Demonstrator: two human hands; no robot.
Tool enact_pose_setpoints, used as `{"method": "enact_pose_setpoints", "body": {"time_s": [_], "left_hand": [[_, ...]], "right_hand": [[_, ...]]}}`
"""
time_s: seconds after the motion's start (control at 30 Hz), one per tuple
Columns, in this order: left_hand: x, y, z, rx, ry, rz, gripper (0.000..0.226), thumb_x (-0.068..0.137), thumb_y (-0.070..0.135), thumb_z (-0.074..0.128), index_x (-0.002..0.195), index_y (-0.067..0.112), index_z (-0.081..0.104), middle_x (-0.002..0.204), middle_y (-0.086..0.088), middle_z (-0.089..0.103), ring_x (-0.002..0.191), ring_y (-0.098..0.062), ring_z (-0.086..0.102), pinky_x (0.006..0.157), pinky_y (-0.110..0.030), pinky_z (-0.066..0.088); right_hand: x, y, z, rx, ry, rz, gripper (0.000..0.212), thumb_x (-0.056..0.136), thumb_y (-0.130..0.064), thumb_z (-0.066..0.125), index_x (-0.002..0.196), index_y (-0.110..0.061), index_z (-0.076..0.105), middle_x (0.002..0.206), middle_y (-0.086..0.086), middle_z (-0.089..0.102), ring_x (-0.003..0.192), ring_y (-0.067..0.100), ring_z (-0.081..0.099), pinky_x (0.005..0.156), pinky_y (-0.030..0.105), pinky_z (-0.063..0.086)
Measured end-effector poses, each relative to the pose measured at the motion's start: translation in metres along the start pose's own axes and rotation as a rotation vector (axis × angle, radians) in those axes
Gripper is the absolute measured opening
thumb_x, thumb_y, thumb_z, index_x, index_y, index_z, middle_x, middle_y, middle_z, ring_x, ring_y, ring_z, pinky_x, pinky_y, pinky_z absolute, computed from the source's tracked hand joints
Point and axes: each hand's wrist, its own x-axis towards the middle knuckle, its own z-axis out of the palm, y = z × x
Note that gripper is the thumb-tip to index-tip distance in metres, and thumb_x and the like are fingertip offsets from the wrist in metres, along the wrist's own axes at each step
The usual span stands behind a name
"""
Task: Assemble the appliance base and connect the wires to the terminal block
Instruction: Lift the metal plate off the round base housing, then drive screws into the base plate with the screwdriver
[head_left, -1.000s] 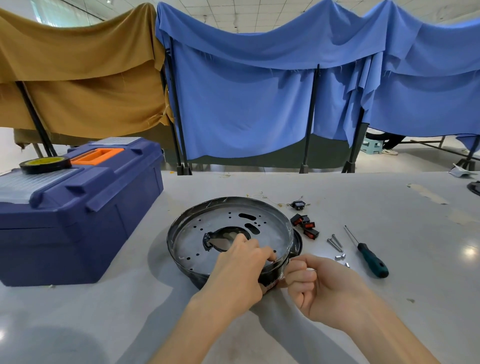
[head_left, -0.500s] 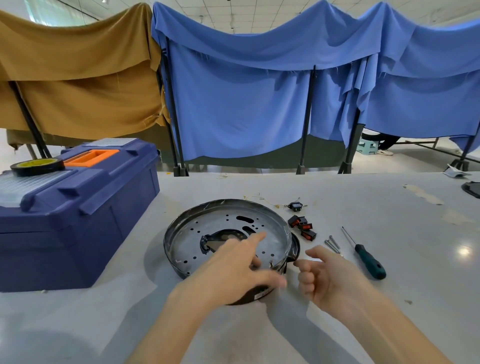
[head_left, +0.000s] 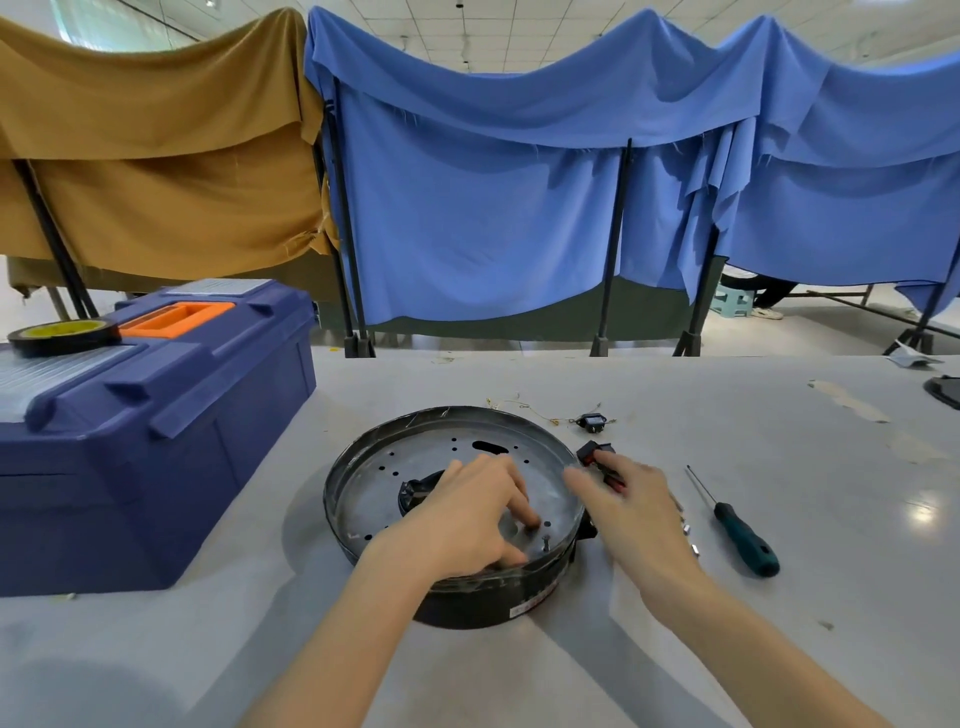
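Note:
The round black appliance base (head_left: 358, 530) lies on the table with a perforated metal plate (head_left: 431, 457) set inside it. My left hand (head_left: 467, 514) rests on the plate, fingertips pressing down near its front right, next to a small upright screw (head_left: 545, 543). My right hand (head_left: 634, 509) reaches past the base's right rim, its outstretched fingers touching the black and red switches (head_left: 592, 451); the hand covers part of them. A small black connector with thin wires (head_left: 592, 421) lies just behind them.
A green-handled screwdriver (head_left: 743, 540) and some loose screws (head_left: 688, 532) lie right of my right hand. A big blue toolbox (head_left: 156, 441) with a tape roll (head_left: 62, 335) on its lid fills the left. Cloth-draped frames stand behind the table.
Both hands left the base's front rim. My left hand moved onto the plate and pressed down. My right hand opened and reached forward to the switches.

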Motion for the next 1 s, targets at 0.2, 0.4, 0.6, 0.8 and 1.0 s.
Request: {"method": "enact_pose_setpoints", "body": {"time_s": [0.2,0.4,0.6,0.8,1.0], "left_hand": [[0.002,-0.001,0.002,-0.077,-0.043,-0.034,0.041,0.083,0.024,0.076,0.123,0.024,0.065,0.13,0.015,0.056,0.121,-0.019,0.038,0.102,-0.035,0.035],[-0.004,0.001,0.006,-0.091,-0.045,-0.02,0.04,0.078,0.035,0.079,0.115,0.026,0.069,0.126,0.02,0.055,0.115,-0.015,0.037,0.099,-0.034,0.036],[-0.012,0.019,0.009,-0.095,-0.054,-0.007,0.047,0.068,0.046,0.083,0.108,0.025,0.07,0.118,0.015,0.057,0.112,-0.015,0.037,0.095,-0.039,0.043],[-0.016,0.025,0.013,-0.094,-0.046,-0.019,0.049,0.064,0.054,0.083,0.102,0.025,0.071,0.112,0.011,0.054,0.11,-0.015,0.037,0.091,-0.039,0.045],[-0.018,0.022,0.017,-0.153,-0.021,-0.023,0.047,0.064,0.053,0.083,0.102,0.028,0.071,0.112,0.015,0.054,0.105,-0.012,0.04,0.091,-0.032,0.042]], "right_hand": [[0.013,0.0,0.016,0.07,-0.119,-0.033,0.049,0.075,0.007,0.056,0.114,-0.02,0.069,0.083,-0.009,0.072,0.068,0.007,0.061,0.06,0.021,0.049],[0.015,0.004,0.006,0.034,-0.199,-0.017,0.065,0.074,0.011,0.05,0.133,-0.015,0.06,0.12,0.009,0.068,0.074,0.016,0.063,0.068,0.029,0.051],[0.006,0.01,-0.009,0.018,-0.241,-0.064,0.065,0.072,0.012,0.051,0.098,-0.043,0.073,0.082,-0.024,0.073,0.065,-0.003,0.061,0.06,0.014,0.049],[-0.001,0.011,-0.012,0.066,-0.283,-0.137,0.054,0.084,0.002,0.055,0.077,-0.049,0.072,0.08,-0.021,0.072,0.073,0.0,0.064,0.066,0.016,0.05],[0.017,0.021,-0.035,-0.375,0.163,-0.248,0.021,0.099,-0.021,0.051,0.107,-0.016,0.07,0.106,0.001,0.071,0.104,0.023,0.06,0.083,0.032,0.041]]}}
